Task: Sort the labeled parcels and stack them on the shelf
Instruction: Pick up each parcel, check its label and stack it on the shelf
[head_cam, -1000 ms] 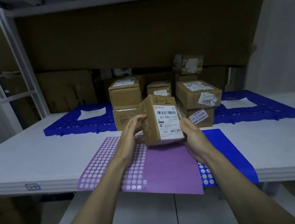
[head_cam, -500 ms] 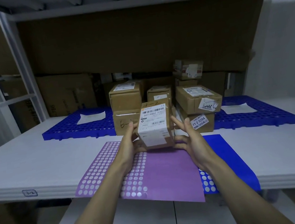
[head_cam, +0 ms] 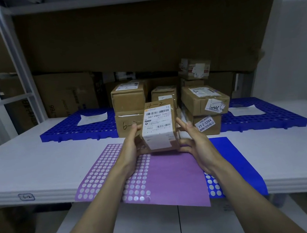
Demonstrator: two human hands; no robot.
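Brown cardboard, the small labelled parcel (head_cam: 159, 125) sits between our two hands above the far edge of the purple paper sheet (head_cam: 167, 174), its white shipping label facing us and "4-2" handwritten on top. Our left hand (head_cam: 133, 146) grasps its left side with curled fingers and thumb; our right hand (head_cam: 196, 144) supports the right side and bottom, fingers nearly straight against the cardboard. Just behind stand the stacked brown cardboard boxes (head_cam: 130, 111), one marked "6-", on the blue perforated plastic mat (head_cam: 73, 129). To the right, more stacked labelled boxes (head_cam: 204, 100) rest on another blue mat (head_cam: 265, 120). Everything lies on the white shelf board (head_cam: 28, 160).
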